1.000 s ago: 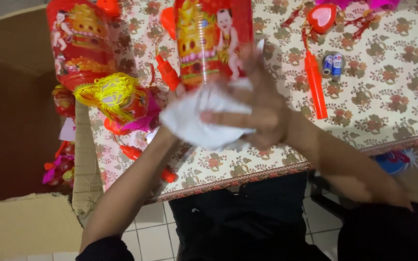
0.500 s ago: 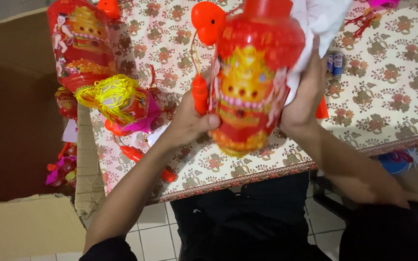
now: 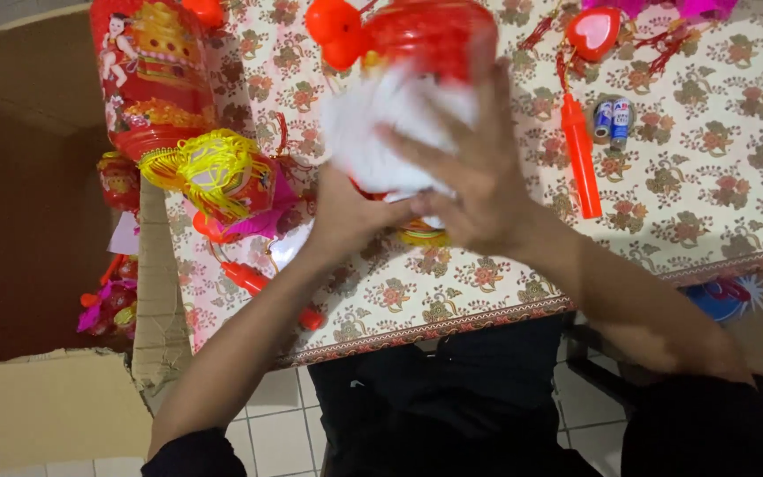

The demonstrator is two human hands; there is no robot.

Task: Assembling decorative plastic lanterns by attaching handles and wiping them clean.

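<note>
Right hand (image 3: 479, 181) spreads its fingers wide over a crumpled white cloth (image 3: 381, 132), pressing it against a red plastic lantern with gold printed figures (image 3: 430, 35) held above a table covered in a floral-patterned cloth (image 3: 717, 203). Left hand (image 3: 351, 221) grips the lantern from below, near its gold-trimmed base, fingers closed around it; motion blur makes the exact hold hard to read. A round red knob (image 3: 333, 31) juts from the lantern's upper left side.

Left of the hands, a second red printed lantern (image 3: 147, 79) lies on the table edge, touching a yellow-tasselled red ornament (image 3: 214, 172). A red plastic handle stick (image 3: 262, 287) lies just beside the left forearm. Right of the hands, a long orange-red plastic stick (image 3: 580, 155) rests on the table, two small blue-and-silver batteries (image 3: 611, 119) just beside it and a red heart-shaped ornament (image 3: 593, 31) above. An open brown cardboard box (image 3: 28, 221) stands at the table's left side.
</note>
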